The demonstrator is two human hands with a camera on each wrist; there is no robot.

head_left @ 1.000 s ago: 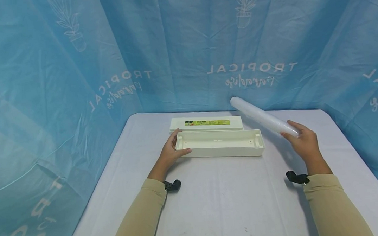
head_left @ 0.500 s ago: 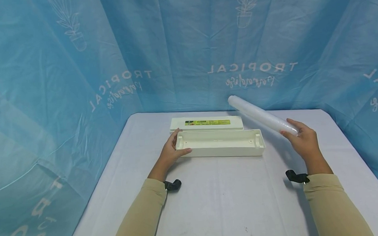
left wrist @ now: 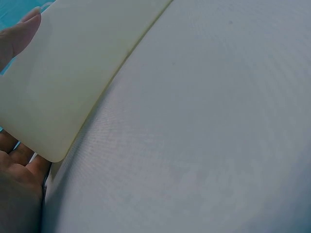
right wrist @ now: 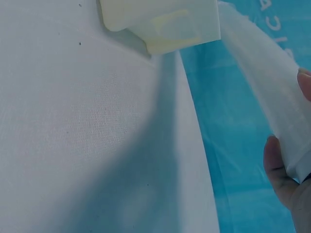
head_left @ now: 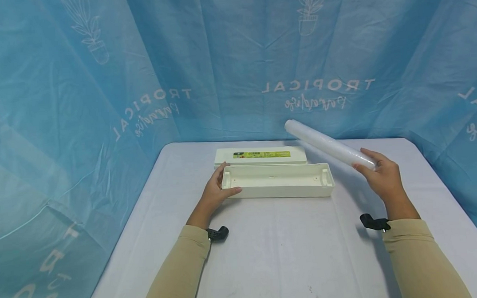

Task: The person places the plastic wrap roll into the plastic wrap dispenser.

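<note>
A long cream-white box, its top uncovered and its inside bare, sits mid-table in the head view. My left hand grips its left end, thumb on the front wall and fingers behind the end. In the left wrist view the thumb lies along the box wall. My right hand holds a roll of clear plastic wrap by its near end, tilted up and away to the left above the table. Behind the box lies its matching lid with a green and yellow label.
A white cloth covers the table. Blue printed curtain hangs around the back and sides, close behind the lid and the roll's far end. Black wrist cameras sit at both cuffs.
The roll's far end has moved slightly left and up, with my right hand shifting a little the same way. My left hand, the box and the lid have stayed put.
</note>
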